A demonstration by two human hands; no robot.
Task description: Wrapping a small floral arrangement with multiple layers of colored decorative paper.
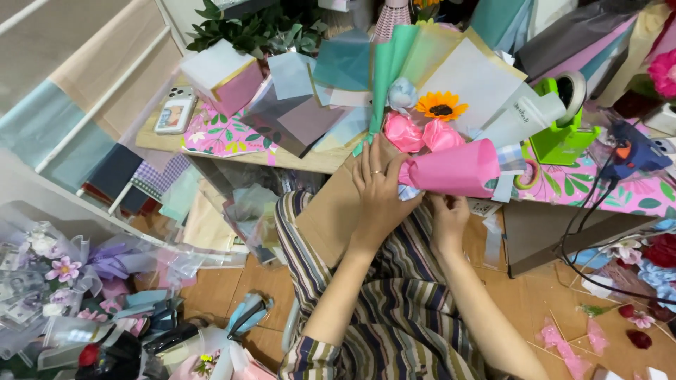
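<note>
Left hand (378, 188) gripping bouquet (440, 151), right hand (448, 219) beneath

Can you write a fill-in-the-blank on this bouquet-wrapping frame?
1. The bouquet has one yellow ____ above two pink blooms.
2. The left hand wears a ____ on one finger.
3. The paper cone being wrapped on is ____ in colour.
4. The phone lies ____ of the bouquet in the picture.

Answers: sunflower; ring; pink; left

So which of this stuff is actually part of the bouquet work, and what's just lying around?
In use:
left hand
right hand
pink paper wrap
sunflower
pink flowers

Lying about:
phone
green tape dispenser
blue glue gun
finished bouquets
</note>
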